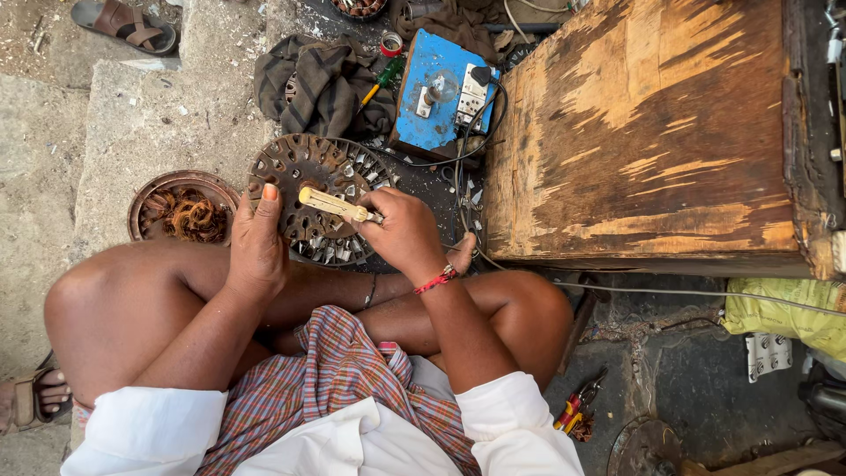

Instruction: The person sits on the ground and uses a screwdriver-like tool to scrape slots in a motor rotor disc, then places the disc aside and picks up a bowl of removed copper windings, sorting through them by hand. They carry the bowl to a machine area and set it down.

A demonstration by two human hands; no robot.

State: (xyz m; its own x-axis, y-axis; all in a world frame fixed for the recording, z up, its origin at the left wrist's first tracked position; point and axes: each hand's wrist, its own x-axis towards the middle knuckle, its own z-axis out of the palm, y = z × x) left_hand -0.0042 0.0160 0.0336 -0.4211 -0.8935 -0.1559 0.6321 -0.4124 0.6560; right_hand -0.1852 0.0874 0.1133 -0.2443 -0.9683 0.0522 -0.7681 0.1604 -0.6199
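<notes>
Rusty slotted motor stator sits on the ground before the seated person's crossed legs; the left hand grips its near rim, while the right hand clenches a pale wooden-handled tool laid across it.

We see a blue switch box beside a worn wooden bench | a dark cloth behind | a round dish of copper wire | red pliers | a brown sandal
</notes>
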